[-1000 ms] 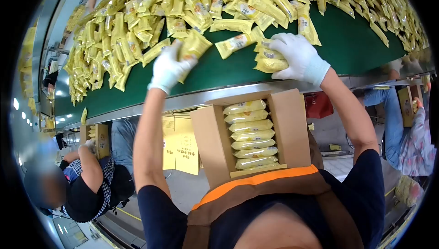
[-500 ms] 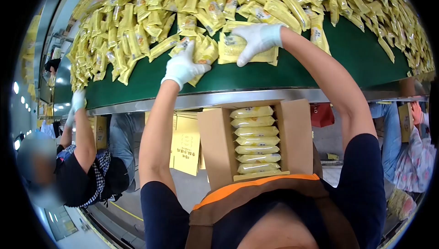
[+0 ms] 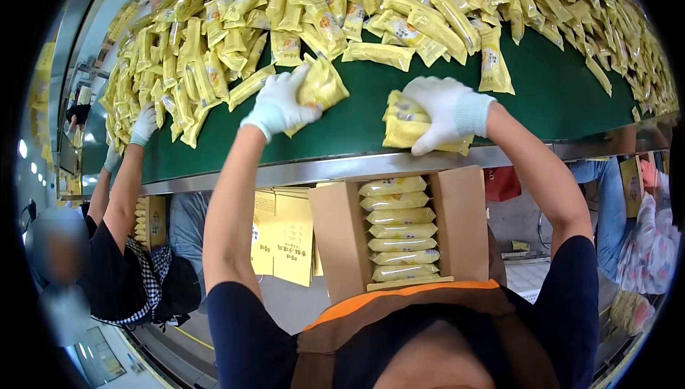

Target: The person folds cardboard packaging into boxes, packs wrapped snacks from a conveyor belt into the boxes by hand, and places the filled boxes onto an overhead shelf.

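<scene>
A left bunch of yellow packets [image 3: 325, 86] is sitting over the green worktop [image 3: 364, 107], the left hand [image 3: 280, 103] curling its fingers and thumb around it. The right hand [image 3: 444, 112] is clasping a right bunch [image 3: 401, 130] near the metal rim [image 3: 307, 170]. Beyond, a heap of packets [image 3: 399, 14] is spreading. Nearer the body, an open carton [image 3: 462, 225] is holding a row of packets [image 3: 403, 232]. Leftward, a co-worker's gloved hand [image 3: 143, 126] is touching the heap.

White-gloved left hand [image 3: 280, 105] with pale-blue cuff [image 3: 258, 119], fingers [image 3: 298, 78] curled in a grip, white-gloved right hand [image 3: 437, 112] clasped, thumb [image 3: 424, 143] lowered, bare left forearm [image 3: 232, 196] reaching forward, bare right forearm [image 3: 536, 168] angled inward
</scene>
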`<state>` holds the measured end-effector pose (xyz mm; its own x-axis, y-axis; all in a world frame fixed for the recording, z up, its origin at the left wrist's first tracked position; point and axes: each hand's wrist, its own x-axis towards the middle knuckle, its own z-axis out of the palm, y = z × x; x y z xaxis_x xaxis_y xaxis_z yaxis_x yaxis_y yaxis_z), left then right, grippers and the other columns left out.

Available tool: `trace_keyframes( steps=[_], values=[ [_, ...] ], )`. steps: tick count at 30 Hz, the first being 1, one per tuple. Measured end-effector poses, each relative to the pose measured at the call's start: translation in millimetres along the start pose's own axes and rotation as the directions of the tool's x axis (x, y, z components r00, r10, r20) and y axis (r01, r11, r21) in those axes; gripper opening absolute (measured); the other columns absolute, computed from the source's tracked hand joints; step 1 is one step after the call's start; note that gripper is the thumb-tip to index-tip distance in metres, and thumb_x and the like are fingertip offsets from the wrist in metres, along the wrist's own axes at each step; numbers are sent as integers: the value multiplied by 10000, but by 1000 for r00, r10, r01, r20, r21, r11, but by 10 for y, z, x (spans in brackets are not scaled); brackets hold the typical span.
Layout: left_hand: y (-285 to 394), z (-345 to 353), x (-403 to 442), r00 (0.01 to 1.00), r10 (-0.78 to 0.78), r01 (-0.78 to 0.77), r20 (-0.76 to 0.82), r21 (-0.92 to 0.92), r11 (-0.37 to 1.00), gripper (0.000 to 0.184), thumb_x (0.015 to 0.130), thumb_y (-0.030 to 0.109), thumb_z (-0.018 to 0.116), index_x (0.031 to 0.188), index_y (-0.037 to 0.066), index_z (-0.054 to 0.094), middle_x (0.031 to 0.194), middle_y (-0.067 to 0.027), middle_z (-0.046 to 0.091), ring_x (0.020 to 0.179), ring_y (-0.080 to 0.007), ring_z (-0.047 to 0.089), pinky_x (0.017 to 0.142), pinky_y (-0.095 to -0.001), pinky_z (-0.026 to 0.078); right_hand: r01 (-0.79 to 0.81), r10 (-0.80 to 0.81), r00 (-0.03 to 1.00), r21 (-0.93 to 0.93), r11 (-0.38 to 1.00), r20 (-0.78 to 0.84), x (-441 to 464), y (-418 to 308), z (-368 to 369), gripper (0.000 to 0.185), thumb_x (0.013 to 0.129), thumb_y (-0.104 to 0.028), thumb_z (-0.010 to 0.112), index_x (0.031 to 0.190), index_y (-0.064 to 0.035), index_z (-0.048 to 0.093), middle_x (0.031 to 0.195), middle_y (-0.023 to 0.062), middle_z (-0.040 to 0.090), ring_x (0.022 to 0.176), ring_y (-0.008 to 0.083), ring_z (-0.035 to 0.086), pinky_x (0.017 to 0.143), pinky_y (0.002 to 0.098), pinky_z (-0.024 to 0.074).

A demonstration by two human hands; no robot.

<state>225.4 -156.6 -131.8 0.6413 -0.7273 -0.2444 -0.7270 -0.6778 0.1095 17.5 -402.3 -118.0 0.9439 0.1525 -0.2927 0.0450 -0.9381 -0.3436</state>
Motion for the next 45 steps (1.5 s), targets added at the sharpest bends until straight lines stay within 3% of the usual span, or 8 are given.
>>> trace_keyframes(
  steps=[4, 14, 20, 29, 32, 36, 40, 45],
  values=[
    [152, 315, -201, 965, 46, -32, -257, 61, 998, 969, 643, 477, 750, 1467, 95, 414, 1251, -205, 539, 1210, -412, 452, 1097, -433, 360, -6, -47, 933, -144, 990, -357, -183, 154, 286, 829, 586, -497, 765, 1247, -38, 568, 1296, 178, 536, 1201, 342, 519, 998, 440, 409],
    [182, 1, 53, 978, -186, 177, 92, 94, 980, 1136, 604, 606, 693, 1563, 194, 243, 1389, -233, 461, 1295, -385, 465, 1064, -406, 385, -26, 18, 999, -210, 977, -38, -220, 257, 33, 824, 586, -482, 751, 1258, -48, 555, 1248, 175, 527, 1140, 334, 536, 959, 412, 417],
    [255, 130, -116, 989, -147, 147, 10, 40, 988, 1139, 623, 524, 738, 1573, 232, 182, 1396, -223, 440, 1285, -381, 472, 1043, -406, 416, -63, -24, 932, -227, 972, -363, -327, 287, 404, 754, 571, -463, 754, 1198, -81, 581, 1177, 135, 553, 1062, 287, 556, 893, 399, 420],
    [190, 290, -385, 984, -120, 85, -129, -250, 965, 1135, 614, 488, 756, 1562, 193, 206, 1278, -251, 521, 1171, -375, 563, 999, -407, 463, -209, 204, 978, -128, 970, -52, -477, 216, 142, 1051, 625, -404, 777, 1525, -146, 299, 1406, 215, 471, 1258, 352, 500, 1026, 388, 416],
    [-116, 507, -526, 974, -162, -131, -157, -979, 158, 861, 801, 361, 684, 1524, 106, 292, 1204, -184, 592, 1143, -295, 591, 985, -398, 476, -13, 160, 910, 360, 933, -382, -609, 405, 216, 1032, 654, -354, 760, 1529, -97, 279, 1402, 211, 488, 1246, 324, 529, 1038, 394, 423],
    [364, -76, -1390, 964, 23, -163, -264, -660, -733, 797, 829, 584, 615, 1437, 110, 412, 1285, -208, 542, 1179, -400, 541, 1012, -565, 442, 246, -146, 952, 390, 887, -269, -1240, -472, -480, 891, 671, -284, 769, 1446, -49, 399, 1303, 214, 515, 1229, 343, 490, 1031, 373, 398],
    [697, -153, -1661, 979, -14, -121, -205, -519, -846, 855, 793, 653, 599, 1449, 139, 411, 1323, -219, 510, 1208, -415, 511, 1044, -591, 394, 462, -596, 703, -387, 798, -388, -1319, -1268, 192, 650, 636, -237, 752, 1250, -121, 574, 918, 129, 547, 840, 323, 577, 749, 407, 472],
    [1068, -118, -1879, 972, 60, -86, -227, -581, -809, 894, 792, 666, 595, 1480, 146, 360, 1350, -211, 494, 1232, -408, 494, 1061, -585, 373, 373, -345, 921, -156, 914, 181, -1033, -1558, 571, 620, 725, -290, 721, 1302, -150, 544, 1047, 163, 603, 934, 319, 614, 768, 448, 460]
  ],
)
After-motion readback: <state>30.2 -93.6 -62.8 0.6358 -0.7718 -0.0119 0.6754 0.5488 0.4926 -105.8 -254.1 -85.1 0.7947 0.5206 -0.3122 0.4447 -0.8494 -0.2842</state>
